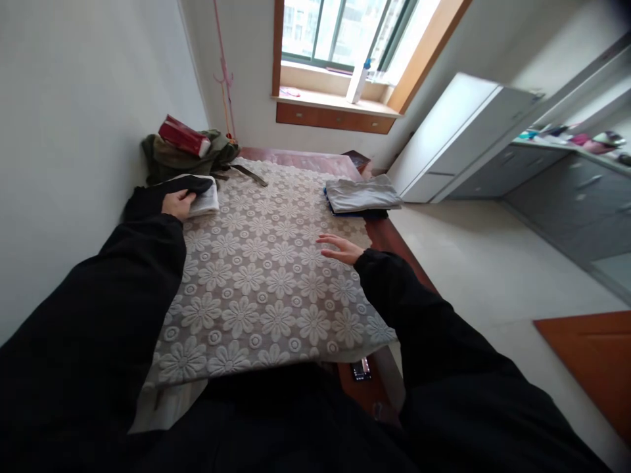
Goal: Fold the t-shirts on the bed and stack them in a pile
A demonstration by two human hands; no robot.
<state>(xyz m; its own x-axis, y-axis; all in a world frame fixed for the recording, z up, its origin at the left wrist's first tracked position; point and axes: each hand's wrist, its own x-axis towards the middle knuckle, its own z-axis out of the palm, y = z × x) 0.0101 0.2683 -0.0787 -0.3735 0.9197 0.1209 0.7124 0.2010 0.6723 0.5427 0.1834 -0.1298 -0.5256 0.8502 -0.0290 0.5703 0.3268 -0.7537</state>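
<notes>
At the left side of the table, my left hand (178,205) has its fingers closed on a black piece of clothing (142,202). Under part of that clothing lies a white folded item (207,200), perhaps cloth. My right hand (341,249) is over the right part of the flowered lace tablecloth (280,282), fingers stretched out and holding nothing; whether it touches the cloth I cannot tell. Beyond it, near the table's right edge, a folded grey garment (363,194) lies on top of dark folded cloth (372,213).
A dark green bag (167,161) with a red box (183,136) on it stands against the left wall. Behind the table are a window (340,33) and its sill. To the right stands a white fridge (458,135). A phone (361,369) lies below the table's near edge.
</notes>
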